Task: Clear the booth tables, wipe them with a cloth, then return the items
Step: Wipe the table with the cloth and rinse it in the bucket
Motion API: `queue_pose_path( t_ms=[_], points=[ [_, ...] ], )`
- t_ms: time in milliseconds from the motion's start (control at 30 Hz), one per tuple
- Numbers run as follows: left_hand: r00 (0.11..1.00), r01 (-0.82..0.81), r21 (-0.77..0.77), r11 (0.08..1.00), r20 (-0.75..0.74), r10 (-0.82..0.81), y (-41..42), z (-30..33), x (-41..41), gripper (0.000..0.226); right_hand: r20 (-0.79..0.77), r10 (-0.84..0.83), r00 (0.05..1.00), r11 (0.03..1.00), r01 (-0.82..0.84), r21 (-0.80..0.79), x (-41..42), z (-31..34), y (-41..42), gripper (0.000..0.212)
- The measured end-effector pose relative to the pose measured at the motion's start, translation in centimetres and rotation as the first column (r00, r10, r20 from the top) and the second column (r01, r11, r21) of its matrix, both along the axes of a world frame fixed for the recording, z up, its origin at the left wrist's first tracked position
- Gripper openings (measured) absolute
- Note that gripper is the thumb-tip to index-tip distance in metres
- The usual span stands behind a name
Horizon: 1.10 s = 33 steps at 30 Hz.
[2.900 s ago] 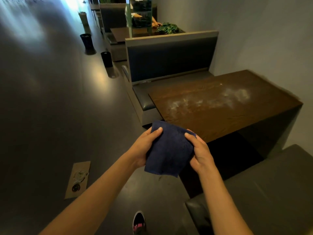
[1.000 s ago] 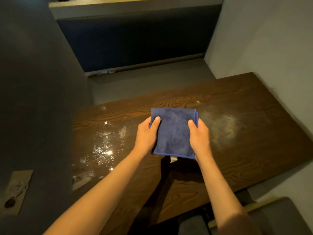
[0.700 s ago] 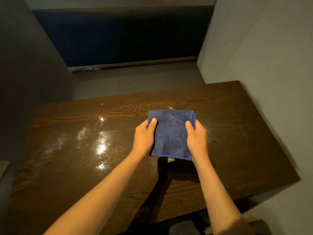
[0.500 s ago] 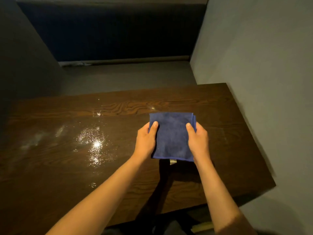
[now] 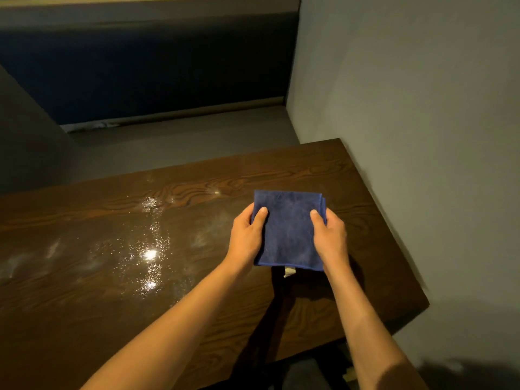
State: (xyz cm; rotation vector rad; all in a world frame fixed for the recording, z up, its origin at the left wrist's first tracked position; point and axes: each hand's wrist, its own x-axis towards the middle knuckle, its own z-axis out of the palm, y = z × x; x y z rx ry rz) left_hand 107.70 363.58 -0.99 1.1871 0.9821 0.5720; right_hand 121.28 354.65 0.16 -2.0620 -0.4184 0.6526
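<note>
Where wall point(image 5: 408, 108) meets wet table point(image 5: 84, 277), bench point(image 5: 168, 142) behind.

Your two bare forearms reach forward, side by side.
Your left hand point(image 5: 247, 235) and right hand point(image 5: 330, 239) each pinch something, thumbs on top, fingers curled beneath.

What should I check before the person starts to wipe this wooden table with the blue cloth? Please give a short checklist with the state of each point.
1. Folded blue microfibre cloth held at both sides: ok, left hand and right hand each pinch an edge.
2. Cloth folded into a flat pad: ok.
3. Dark brown wood-grain table free of items: ok, none in view.
4. Cloth pressed on the table: cannot tell; its shadow suggests it is lifted.
5. Wet glistening droplets left of the cloth: not ok, not yet wiped.
6. Cloth damp: cannot tell.
</note>
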Motion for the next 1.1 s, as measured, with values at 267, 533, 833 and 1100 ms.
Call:
queue_pose_path(
  t_ms=[267, 533, 833, 1100],
  points=[
    [1.000, -0.011, -0.033, 0.999, -0.022, 0.011, -0.7, -1.3, 9.0, 0.020, 0.034, 0.003, 0.999, 0.997, 0.000, -0.083, 9.1, -1.8, -0.6, 0.023],
    [0.994, -0.068, 0.027, 0.997, -0.085, 0.070, 1.5, -5.9, 20.1, 0.021, 0.066, 0.047, 0.997, 0.987, -0.036, -0.158, 20.5, -4.6, 2.9, 0.018],
    [0.961, -0.190, 0.168, 0.967, -0.168, 0.218, 7.0, -8.9, 27.9, 0.042, 0.179, 0.053, 0.982, 0.996, -0.040, -0.077, 27.2, -7.8, 9.1, 0.025],
    [0.755, 0.196, 0.483, 0.853, -0.629, 0.182, 10.5, -13.9, 31.2, 0.057, 0.379, 0.289, 0.879, 0.955, -0.236, -0.181, 30.0, -13.5, 12.7, 0.053]
  ],
)
